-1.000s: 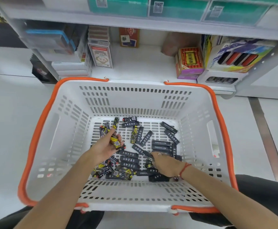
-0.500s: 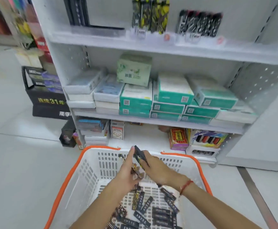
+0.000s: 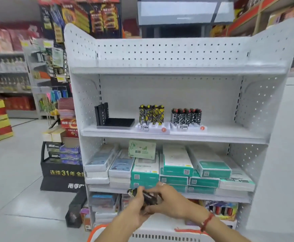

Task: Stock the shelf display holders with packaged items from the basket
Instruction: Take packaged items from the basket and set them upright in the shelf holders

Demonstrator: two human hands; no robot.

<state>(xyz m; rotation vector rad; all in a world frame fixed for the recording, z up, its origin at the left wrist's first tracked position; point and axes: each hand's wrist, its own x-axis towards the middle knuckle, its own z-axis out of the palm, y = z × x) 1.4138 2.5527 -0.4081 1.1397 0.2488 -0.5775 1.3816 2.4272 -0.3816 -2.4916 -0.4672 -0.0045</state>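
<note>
Both hands meet in front of the shelf unit (image 3: 169, 137), low down, just above the basket (image 3: 160, 236) whose rim shows at the bottom edge. The left hand (image 3: 135, 205) has its fingers curled round a small bundle of dark packs (image 3: 147, 198); one end of the bundle pokes out to the left of its knuckles. The right hand (image 3: 169, 201) closes on the same bundle from the other side, fingers bent over it. How many packs are in the bundle cannot be told; the hands blur there.

The step in hand looks like sorting and squaring up the picked packs before they go to the holders. On the unit's middle board stand three holders: a black tray (image 3: 118, 122) at the left with only a few black packs upright at its back, a white holder (image 3: 151, 127) with yellow packs in the middle, and a second white holder (image 3: 188, 127) with black-and-white packs to the right of it.

The next move probably calls for a lift from basket height to the middle board, one pack separated out and stood upright in the tray, which has most room. Knocking over the standing packs is the risk.
</note>
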